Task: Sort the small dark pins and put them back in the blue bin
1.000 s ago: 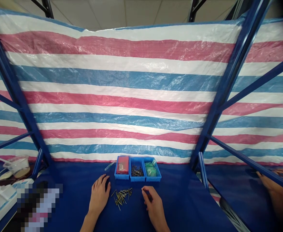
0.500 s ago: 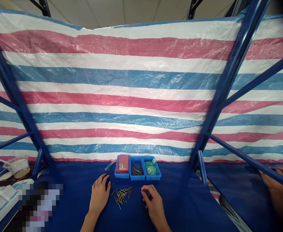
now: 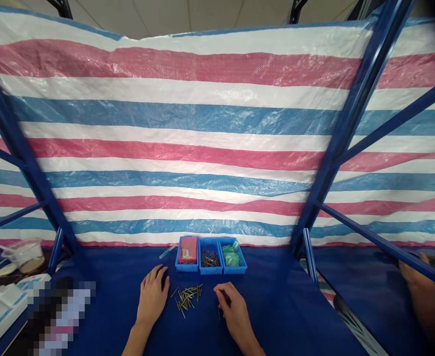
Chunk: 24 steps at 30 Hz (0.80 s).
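My left hand (image 3: 153, 291) lies palm down on the blue table, fingers stretched out, just left of a loose pile of thin brass-coloured metal pins (image 3: 187, 297), perhaps screws or drill bits. On the pile's other side, my right hand (image 3: 234, 309) is closed, thumb and index finger pinched together. A small dark sliver shows under its fingers, too small to name. Behind the pile, three blue bins stand side by side: the left bin (image 3: 186, 269) with red packets (image 3: 188, 249), the middle bin (image 3: 210, 271) with dark thin metal pieces (image 3: 210, 259), the right bin (image 3: 234, 270) with green bags (image 3: 232, 257).
A slim clear tube (image 3: 167, 252) lies left of the bins. At the left are a power strip (image 3: 13, 296) and a plastic tub (image 3: 24, 252). Blue frame posts (image 3: 324, 178) flank the table before a striped sheet (image 3: 187, 118). Another person's hand (image 3: 417, 277) shows at far right.
My right hand has shifted slightly left, and a dark sliver now shows beneath its fingers. The left hand stays beside the pile. The view has tilted a little.
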Each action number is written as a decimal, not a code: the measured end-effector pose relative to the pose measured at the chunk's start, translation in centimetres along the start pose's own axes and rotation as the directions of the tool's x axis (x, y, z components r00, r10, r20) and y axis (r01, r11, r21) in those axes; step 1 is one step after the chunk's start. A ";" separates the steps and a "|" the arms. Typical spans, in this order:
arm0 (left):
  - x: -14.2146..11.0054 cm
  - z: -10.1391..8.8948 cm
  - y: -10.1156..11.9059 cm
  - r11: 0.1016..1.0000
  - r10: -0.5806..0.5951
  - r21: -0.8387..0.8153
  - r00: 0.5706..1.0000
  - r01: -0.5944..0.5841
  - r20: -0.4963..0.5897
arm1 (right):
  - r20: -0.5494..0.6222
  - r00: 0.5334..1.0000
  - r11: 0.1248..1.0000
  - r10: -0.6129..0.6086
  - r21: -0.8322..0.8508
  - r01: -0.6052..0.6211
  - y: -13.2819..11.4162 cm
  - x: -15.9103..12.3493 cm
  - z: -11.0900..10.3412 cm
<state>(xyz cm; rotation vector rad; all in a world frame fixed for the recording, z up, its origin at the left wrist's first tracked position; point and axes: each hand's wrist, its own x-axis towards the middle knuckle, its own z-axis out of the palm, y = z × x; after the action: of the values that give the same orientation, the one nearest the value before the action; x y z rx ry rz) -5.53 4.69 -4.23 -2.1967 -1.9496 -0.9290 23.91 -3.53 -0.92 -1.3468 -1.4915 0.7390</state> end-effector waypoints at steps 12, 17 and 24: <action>0.1 -0.5 0.1 1.000 0.014 0.012 1.000 -0.014 0.010 | 0.220 0.966 0.945 -0.134 -0.266 0.192 -0.2 -0.5 0.3; 0.1 -1.1 0.6 0.999 0.019 0.040 0.999 -0.020 0.034 | 0.187 0.962 0.924 -0.197 -0.293 0.246 0.1 -0.5 0.5; 0.2 -1.4 0.8 0.998 0.030 0.049 0.999 -0.032 0.029 | 0.026 0.981 0.648 -0.193 -0.747 0.147 0.6 -0.9 1.8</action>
<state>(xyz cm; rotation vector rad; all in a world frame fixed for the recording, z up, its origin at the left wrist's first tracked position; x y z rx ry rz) -5.37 4.11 -2.75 -2.2184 -1.9232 -0.8403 22.39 -3.97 -2.33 -1.7594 -1.9465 -0.0959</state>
